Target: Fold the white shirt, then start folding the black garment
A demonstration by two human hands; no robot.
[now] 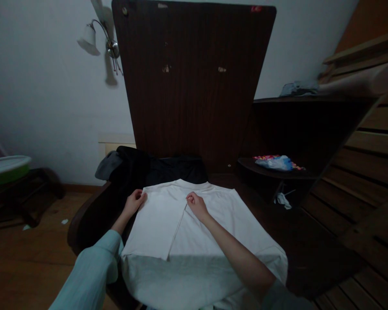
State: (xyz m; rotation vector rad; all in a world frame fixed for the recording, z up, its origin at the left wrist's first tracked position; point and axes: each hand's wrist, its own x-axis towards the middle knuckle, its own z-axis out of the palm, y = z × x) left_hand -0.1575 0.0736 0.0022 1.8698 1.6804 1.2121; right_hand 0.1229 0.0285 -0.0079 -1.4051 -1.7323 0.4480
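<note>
A white shirt (207, 241) lies spread over the seat in front of me, its neckline at the far side. Its left side is folded inward as a flap, with the flap's edge running down the middle. At the far left corner, my left hand (136, 201) is closed on the cloth at the fold. My right hand (197, 206) pinches the upper inner corner of the flap, just below the neckline. The shirt's near part drapes down toward me, and my right forearm crosses over it.
Dark clothing (168, 168) is heaped behind the shirt. A tall dark wooden panel (197, 86) stands at the back. On the right, a shelf unit holds a plastic bag (274, 162). A curved wooden armrest (84, 215) borders the left side, and a green-sided tub (8, 170) stands beyond it.
</note>
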